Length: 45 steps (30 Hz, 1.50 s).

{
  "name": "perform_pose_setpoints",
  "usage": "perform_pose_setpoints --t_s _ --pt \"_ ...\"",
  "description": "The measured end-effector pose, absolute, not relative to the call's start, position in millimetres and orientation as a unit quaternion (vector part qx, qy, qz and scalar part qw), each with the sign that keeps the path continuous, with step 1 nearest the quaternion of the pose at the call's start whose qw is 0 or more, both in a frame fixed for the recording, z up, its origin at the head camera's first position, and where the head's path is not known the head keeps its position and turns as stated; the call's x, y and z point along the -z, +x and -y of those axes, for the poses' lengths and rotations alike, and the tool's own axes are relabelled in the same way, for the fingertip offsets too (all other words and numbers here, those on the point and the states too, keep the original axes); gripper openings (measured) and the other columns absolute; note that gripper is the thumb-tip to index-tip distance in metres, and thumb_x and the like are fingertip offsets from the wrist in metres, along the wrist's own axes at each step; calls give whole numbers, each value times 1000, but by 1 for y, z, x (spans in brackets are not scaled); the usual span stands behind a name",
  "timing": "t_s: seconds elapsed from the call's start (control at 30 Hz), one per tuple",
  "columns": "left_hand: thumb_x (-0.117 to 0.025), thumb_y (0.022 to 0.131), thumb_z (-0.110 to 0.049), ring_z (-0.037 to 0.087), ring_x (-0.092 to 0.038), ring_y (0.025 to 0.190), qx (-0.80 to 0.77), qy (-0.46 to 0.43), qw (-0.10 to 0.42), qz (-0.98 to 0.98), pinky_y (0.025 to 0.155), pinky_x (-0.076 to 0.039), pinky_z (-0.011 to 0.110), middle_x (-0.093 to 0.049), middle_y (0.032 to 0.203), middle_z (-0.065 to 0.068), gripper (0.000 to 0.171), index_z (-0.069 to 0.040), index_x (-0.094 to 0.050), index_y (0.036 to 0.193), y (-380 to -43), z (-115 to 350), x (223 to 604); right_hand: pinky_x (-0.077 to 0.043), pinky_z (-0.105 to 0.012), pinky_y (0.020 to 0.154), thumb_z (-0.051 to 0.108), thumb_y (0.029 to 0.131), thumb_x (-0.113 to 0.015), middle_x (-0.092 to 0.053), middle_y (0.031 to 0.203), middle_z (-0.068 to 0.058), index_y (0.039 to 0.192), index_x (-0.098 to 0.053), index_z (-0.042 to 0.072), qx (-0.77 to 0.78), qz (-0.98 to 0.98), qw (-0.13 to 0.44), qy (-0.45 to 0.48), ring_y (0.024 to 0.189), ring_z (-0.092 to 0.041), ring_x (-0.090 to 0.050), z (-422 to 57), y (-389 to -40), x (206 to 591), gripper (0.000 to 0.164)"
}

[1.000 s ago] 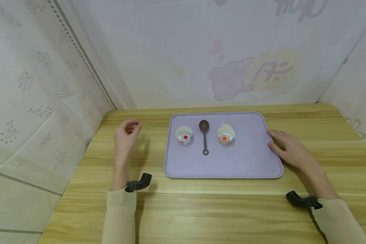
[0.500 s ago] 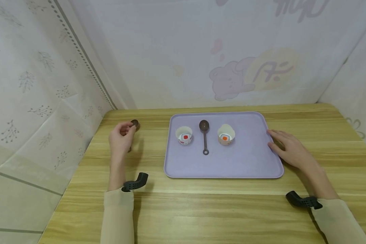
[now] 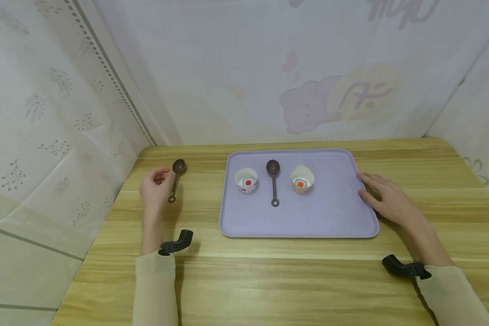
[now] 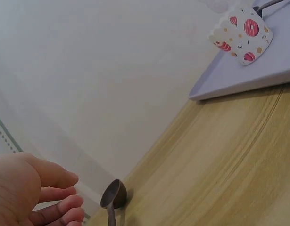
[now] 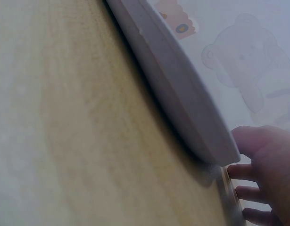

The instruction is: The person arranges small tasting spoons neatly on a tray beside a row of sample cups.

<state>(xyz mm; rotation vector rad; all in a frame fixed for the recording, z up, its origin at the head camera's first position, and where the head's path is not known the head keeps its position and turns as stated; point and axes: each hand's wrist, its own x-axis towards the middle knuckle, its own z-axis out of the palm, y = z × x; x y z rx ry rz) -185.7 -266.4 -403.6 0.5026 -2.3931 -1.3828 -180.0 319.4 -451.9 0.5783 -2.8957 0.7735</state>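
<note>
My left hand (image 3: 155, 186) is beside a dark brown scoop (image 3: 178, 177) that lies on the table, left of the tray. Its fingers are loosely bent and hold nothing; the left wrist view shows a gap between the fingertips and the scoop's bowl (image 4: 113, 194). My right hand (image 3: 389, 199) rests at the right edge of a lilac tray (image 3: 338, 213), thumb and fingers touching the rim. On the tray are a paper cup (image 3: 246, 187) with a small red piece inside, a second brown scoop (image 3: 273, 181), and a scalloped paper cup (image 3: 301, 187) with an orange piece.
The wooden table (image 3: 269, 280) backs onto a pale printed curtain (image 3: 228, 81). Another patterned curtain (image 3: 45, 136) hangs along the left side. Black wrist mounts (image 3: 177, 244) sit at both sleeve cuffs.
My left hand has drawn away to the left, so the scoop beside it, hidden at first, now shows whole on the table. The right hand and tray have stayed in place.
</note>
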Motion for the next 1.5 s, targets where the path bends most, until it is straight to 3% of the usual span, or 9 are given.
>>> perform_pose_setpoints --t_s 0.57,1.2,1.5 --pt "-63 97 -17 7 -54 76 470 184 149 850 58 -44 15 -61 94 7 30 2 -66 120 -184 280 419 -26 -70 107 25 103 -60 -44 145 -34 148 -47 0 -248 948 45 193 132 -60 -35 -319 -179 451 54" --pt "-63 98 -16 14 -54 82 439 178 123 872 58 -43 15 -63 99 14 30 6 -66 119 -184 282 428 -27 -70 107 25 102 -61 -46 144 -35 147 -48 -1 -248 947 54 195 131 -59 -37 -317 -178 450 53" --pt "-64 98 -15 14 -53 81 432 182 114 876 59 -42 16 -63 96 10 28 5 -66 118 -184 280 427 -27 -70 107 24 102 -61 -45 144 -35 147 -48 -1 -251 946 57 199 130 -59 -37 -319 -180 453 53"
